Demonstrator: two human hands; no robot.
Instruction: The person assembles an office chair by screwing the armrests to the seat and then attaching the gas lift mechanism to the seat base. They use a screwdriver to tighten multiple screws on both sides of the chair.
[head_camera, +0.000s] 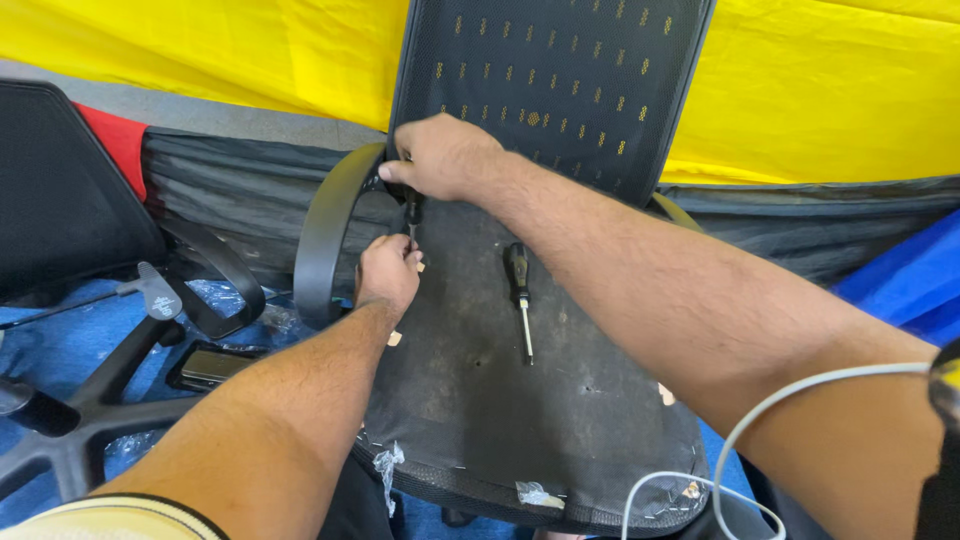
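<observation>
Your right hand (440, 155) is closed around a screwdriver (411, 212) held upright at the seat (520, 400) edge beside the armrest (325, 235). Your left hand (388, 272) pinches its tip. A second screwdriver (520, 298) lies loose on the seat, near the backrest (550, 80).

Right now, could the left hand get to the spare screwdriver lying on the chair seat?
Probably yes. The spare screwdriver lies loose on the seat, just to the right of the left hand, with bare seat between them. But that hand is busy steadying the tip of the tool that the right hand grips.
</observation>
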